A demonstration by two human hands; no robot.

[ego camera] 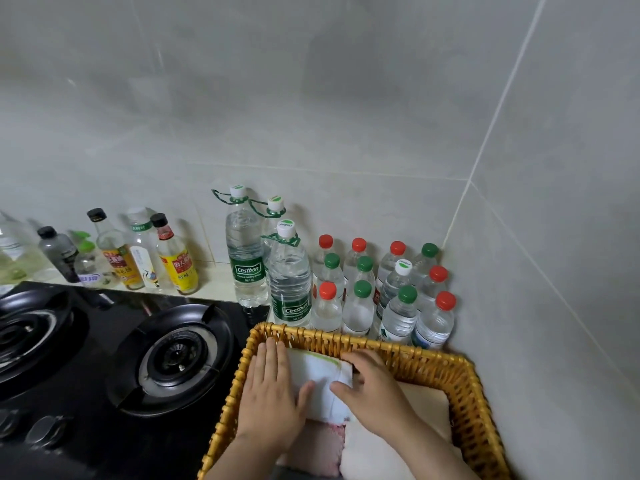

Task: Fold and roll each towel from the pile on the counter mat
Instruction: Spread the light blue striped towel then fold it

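left fingers [272, 356] flat on towel [320, 370], right fingers [366, 364] gripping

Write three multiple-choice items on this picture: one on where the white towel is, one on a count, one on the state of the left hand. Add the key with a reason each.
1. Where does the white towel lie?
A) on the stove
B) inside the wicker basket
C) on top of the small bottles

2. How many large bottles with green carry handles stand behind the basket?
A) one
B) three
C) five

3. How is the left hand?
A) flat, fingers straight, at the towel's left end
B) clenched in a fist, holding nothing
C) wrapped round a bottle

Key:
1 B: the basket's woven walls surround the towel.
2 B: three white caps with green handles show near the wall.
3 A: its fingers lie straight and its thumb rests on the towel.
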